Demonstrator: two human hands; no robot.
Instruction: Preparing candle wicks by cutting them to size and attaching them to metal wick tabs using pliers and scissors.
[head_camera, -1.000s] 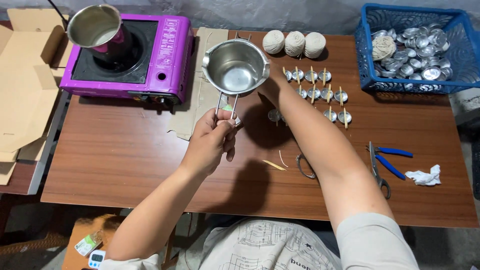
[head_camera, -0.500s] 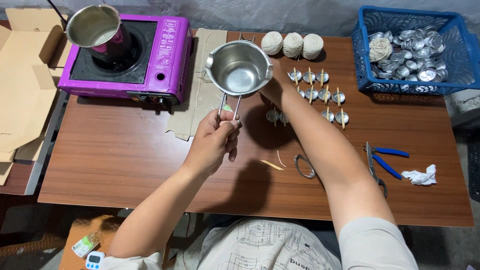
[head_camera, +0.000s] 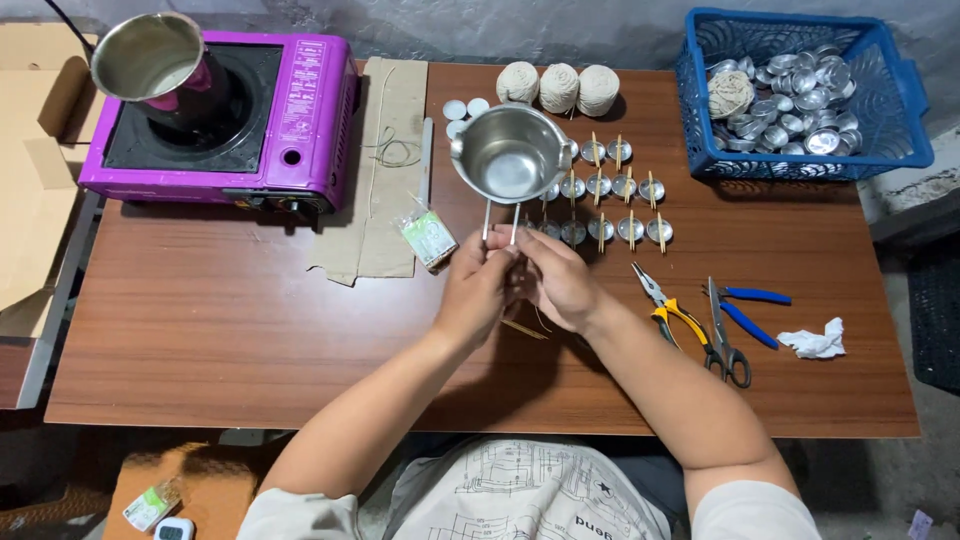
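We grip one steel pouring pot (head_camera: 511, 155) by its handle with left hand (head_camera: 478, 290) and right hand (head_camera: 556, 280); the handle's long axis points toward us, beside three cream twine balls (head_camera: 558, 88).

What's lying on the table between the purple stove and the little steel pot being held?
In the head view, between the purple stove and steel pot: a cardboard strip with loose string, plus a small green packet.

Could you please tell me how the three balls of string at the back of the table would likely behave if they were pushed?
The balls of string look round, so they would probably roll. Wound cord suggests they are light and soft, likely yielding under fingers rather than slipping.
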